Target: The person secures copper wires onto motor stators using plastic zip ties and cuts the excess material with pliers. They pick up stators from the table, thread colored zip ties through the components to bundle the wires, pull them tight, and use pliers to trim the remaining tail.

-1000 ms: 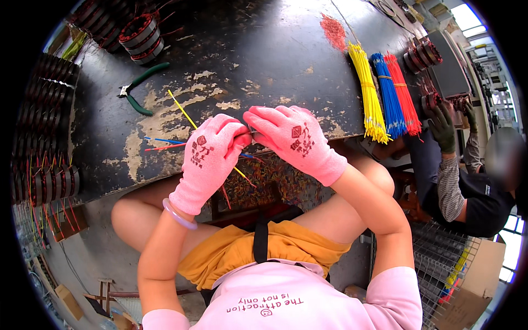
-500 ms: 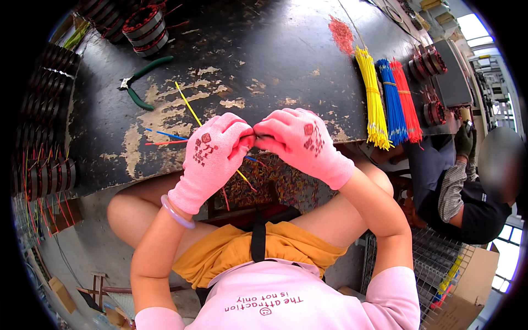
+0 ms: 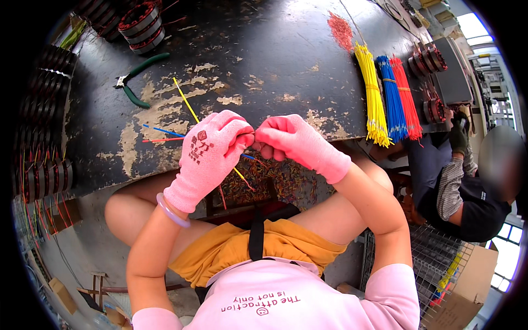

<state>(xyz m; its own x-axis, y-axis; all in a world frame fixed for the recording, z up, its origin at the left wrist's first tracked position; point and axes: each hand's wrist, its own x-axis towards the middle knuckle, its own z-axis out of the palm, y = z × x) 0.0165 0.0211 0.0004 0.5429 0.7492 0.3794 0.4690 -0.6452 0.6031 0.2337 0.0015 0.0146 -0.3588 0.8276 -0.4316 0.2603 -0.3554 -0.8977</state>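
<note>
My left hand (image 3: 209,151), in a pink glove, is closed round a yellow wire (image 3: 186,100), a blue wire (image 3: 160,131) and a red wire (image 3: 159,140). Their far ends stick out to its left over the table edge, while the other ends come out below the palm above my lap. Right beside it, my right hand (image 3: 302,144), gloved the same, has its fingers curled and the thumb side against the left fingertips. Whatever lies in that pinch is hidden by the fingers.
Green-handled cutters (image 3: 126,82) lie on the worn black table (image 3: 264,66). To the right are bundles of yellow (image 3: 373,96), blue (image 3: 391,99) and red wires (image 3: 406,99), near a pile of red bits (image 3: 341,32). Wound stators (image 3: 142,27) stand at left. A co-worker (image 3: 467,192) sits at right.
My right hand has turned, its printed back rolling out of sight and its curled fingers now showing. The left hand with the wires has shifted slightly left.
</note>
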